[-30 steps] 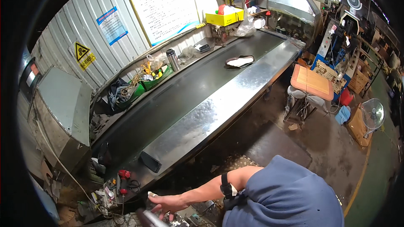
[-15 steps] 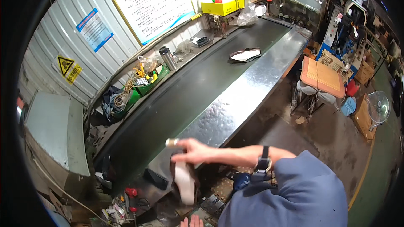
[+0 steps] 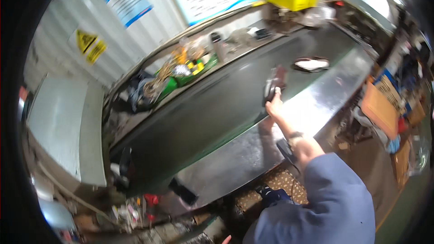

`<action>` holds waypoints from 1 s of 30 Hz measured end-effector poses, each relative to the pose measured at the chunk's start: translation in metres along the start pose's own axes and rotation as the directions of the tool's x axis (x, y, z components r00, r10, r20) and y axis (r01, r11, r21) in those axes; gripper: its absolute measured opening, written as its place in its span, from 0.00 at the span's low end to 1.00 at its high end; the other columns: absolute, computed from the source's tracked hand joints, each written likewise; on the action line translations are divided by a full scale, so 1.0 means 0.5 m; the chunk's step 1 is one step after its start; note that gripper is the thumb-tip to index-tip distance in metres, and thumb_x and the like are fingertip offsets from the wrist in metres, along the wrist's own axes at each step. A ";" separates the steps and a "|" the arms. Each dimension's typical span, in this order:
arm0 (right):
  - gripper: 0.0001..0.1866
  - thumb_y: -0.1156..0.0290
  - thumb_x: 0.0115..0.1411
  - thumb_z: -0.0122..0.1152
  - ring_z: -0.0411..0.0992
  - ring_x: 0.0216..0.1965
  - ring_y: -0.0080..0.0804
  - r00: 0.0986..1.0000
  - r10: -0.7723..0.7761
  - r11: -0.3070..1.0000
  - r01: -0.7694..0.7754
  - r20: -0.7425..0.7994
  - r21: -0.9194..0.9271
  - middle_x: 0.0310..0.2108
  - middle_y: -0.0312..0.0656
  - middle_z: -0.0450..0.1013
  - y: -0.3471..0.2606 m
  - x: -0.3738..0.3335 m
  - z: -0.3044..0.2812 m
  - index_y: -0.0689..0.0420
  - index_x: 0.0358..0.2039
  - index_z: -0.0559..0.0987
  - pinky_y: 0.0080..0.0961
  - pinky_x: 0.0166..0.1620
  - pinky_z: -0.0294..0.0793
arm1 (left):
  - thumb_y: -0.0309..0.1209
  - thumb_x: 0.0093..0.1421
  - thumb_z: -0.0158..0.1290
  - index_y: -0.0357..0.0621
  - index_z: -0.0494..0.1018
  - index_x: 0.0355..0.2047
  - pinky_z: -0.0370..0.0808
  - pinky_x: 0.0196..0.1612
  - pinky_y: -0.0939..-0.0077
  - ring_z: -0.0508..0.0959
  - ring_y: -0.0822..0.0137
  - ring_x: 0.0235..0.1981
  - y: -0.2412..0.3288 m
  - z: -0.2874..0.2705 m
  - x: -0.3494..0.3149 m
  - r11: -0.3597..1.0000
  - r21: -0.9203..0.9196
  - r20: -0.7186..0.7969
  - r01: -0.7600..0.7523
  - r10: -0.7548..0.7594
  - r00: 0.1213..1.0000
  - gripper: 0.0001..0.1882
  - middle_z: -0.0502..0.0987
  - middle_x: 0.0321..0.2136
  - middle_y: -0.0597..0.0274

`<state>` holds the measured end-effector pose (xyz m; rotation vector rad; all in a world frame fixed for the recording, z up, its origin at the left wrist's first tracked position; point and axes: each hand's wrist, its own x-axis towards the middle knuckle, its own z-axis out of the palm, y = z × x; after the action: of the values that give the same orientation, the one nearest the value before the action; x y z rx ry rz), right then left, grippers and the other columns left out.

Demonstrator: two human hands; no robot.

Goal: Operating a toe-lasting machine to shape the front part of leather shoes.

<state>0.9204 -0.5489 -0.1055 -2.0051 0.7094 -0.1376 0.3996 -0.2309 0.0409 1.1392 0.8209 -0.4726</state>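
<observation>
Out over the dark conveyor belt (image 3: 203,117), my right hand (image 3: 274,107) grips a dark brown shoe upper (image 3: 276,81). Its fingers wrap round the near end, and the far end tilts up; blur hides the detail. Farther along the belt lies another dark shoe upper with a white bottom (image 3: 312,64), apart from my hand. Only a fingertip of my left hand (image 3: 227,240) shows at the lower edge, so its grip is hidden.
A bright metal ledge (image 3: 230,153) runs along the belt's near side, with a black flat object (image 3: 183,191) on it. Another dark item (image 3: 123,167) sits at the belt's left end. A green bin (image 3: 169,88), a steel flask (image 3: 218,45) and a yellow box (image 3: 291,0) line the wall side.
My right hand has carried the shoe upper away from my body, up and rightward, out over the belt. My left hand has dropped almost out of sight. The whole view has shifted.
</observation>
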 end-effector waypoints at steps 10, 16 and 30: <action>0.23 0.71 0.58 0.63 0.71 0.50 0.60 0.145 -0.672 0.553 0.750 0.726 0.362 0.46 0.59 0.74 0.039 -0.482 0.209 0.62 0.53 0.72 0.48 0.56 0.70 | 0.40 0.71 0.44 0.40 0.50 0.70 0.72 0.52 0.73 0.80 0.65 0.42 0.029 -0.012 0.055 0.995 0.031 0.037 0.092 -0.093 0.995 0.33 0.77 0.42 0.54; 0.19 0.71 0.58 0.63 0.72 0.44 0.58 -0.026 -0.647 0.479 0.763 0.762 0.433 0.41 0.57 0.73 0.088 -0.547 0.204 0.61 0.48 0.71 0.48 0.50 0.72 | 0.40 0.72 0.44 0.40 0.51 0.70 0.71 0.52 0.73 0.79 0.65 0.45 0.066 -0.037 0.087 0.997 0.031 0.103 0.064 -0.067 0.992 0.32 0.76 0.43 0.54; 0.29 0.70 0.61 0.62 0.82 0.40 0.40 0.461 -0.365 0.857 0.505 0.809 0.099 0.37 0.50 0.81 -0.030 -0.458 0.175 0.56 0.63 0.67 0.35 0.45 0.79 | 0.35 0.55 0.66 0.37 0.68 0.59 0.76 0.51 0.72 0.79 0.68 0.44 0.529 -0.397 0.571 0.698 0.482 -0.066 -0.529 0.631 0.773 0.33 0.81 0.41 0.59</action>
<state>0.7711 -0.3543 -0.0958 -2.0584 -0.4344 0.5480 0.7003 0.0707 -0.0568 1.8266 0.4971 0.0293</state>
